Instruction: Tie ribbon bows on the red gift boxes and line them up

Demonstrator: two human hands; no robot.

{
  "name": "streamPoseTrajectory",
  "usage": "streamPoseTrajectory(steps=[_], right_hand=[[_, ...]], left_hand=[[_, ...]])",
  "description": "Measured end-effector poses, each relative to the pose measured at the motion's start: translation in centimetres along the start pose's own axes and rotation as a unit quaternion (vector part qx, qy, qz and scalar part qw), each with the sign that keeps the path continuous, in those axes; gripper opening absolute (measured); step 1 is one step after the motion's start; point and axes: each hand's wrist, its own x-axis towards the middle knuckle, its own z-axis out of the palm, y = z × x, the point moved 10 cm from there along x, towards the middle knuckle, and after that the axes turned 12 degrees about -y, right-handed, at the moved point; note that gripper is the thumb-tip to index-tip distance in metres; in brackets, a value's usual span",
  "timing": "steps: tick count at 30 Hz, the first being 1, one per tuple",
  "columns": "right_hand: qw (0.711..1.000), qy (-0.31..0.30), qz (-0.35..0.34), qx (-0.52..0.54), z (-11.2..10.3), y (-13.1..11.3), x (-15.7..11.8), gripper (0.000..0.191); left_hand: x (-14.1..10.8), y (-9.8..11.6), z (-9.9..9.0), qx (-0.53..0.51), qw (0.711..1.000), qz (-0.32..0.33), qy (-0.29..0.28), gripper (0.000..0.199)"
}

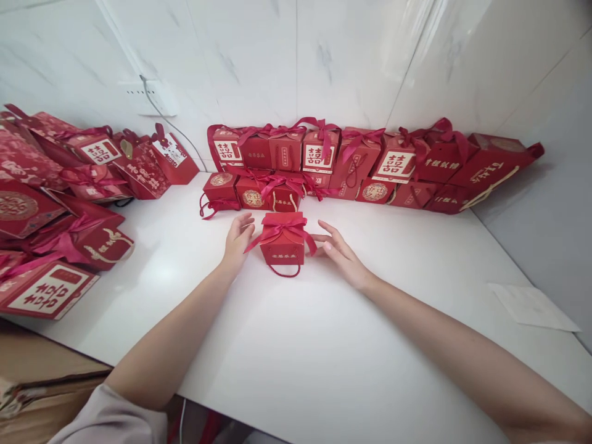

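A red gift box [283, 246] with gold lettering stands upright on the white table [296, 345]. A dark pink ribbon [283, 228] is tied in a bow across its top, and a red cord handle [285, 274] hangs down its front onto the table. My left hand [238, 237] is beside the box on the left, fingers apart and a small gap short of it. To the right of the box is my right hand [341, 254], its fingers spread near the ribbon's tail; whether a fingertip touches the box I cannot tell. Neither hand holds anything.
Against the tiled wall [259, 55], similar red boxes [319, 154] are stacked in a row. More red boxes [55, 290] crowd the table's left side. White paper [531, 305] lies at the right. A cardboard box [41, 370] is below the left edge; a grey cable [171, 117] hangs from a socket.
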Motion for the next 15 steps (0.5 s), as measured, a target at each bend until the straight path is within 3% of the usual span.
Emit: streamPoseTrajectory(steps=[3, 7, 12, 15], right_hand=[[0.999, -0.028, -0.007, 0.016, 0.7, 0.1, 0.2, 0.056], [0.996, -0.075, -0.035, -0.029, 2.1, -1.4, 0.3, 0.051], [0.985, -0.159, -0.032, -0.049, 4.3, -3.5, -0.4, 0.026], [0.969, -0.248, -0.007, -0.003, 6.4, -3.7, -1.2, 0.026]], left_hand=[[-0.1, 1.3, -0.7, 0.027, 1.000, -0.005, 0.005, 0.034], [-1.2, 4.0, 1.3, 0.053, 0.996, -0.020, -0.076, 0.056], [-3.7, 7.8, 3.4, 0.201, 0.971, -0.003, -0.128, 0.047], [-5.4, 9.1, 4.7, 0.298, 0.944, -0.022, -0.141, 0.073]])
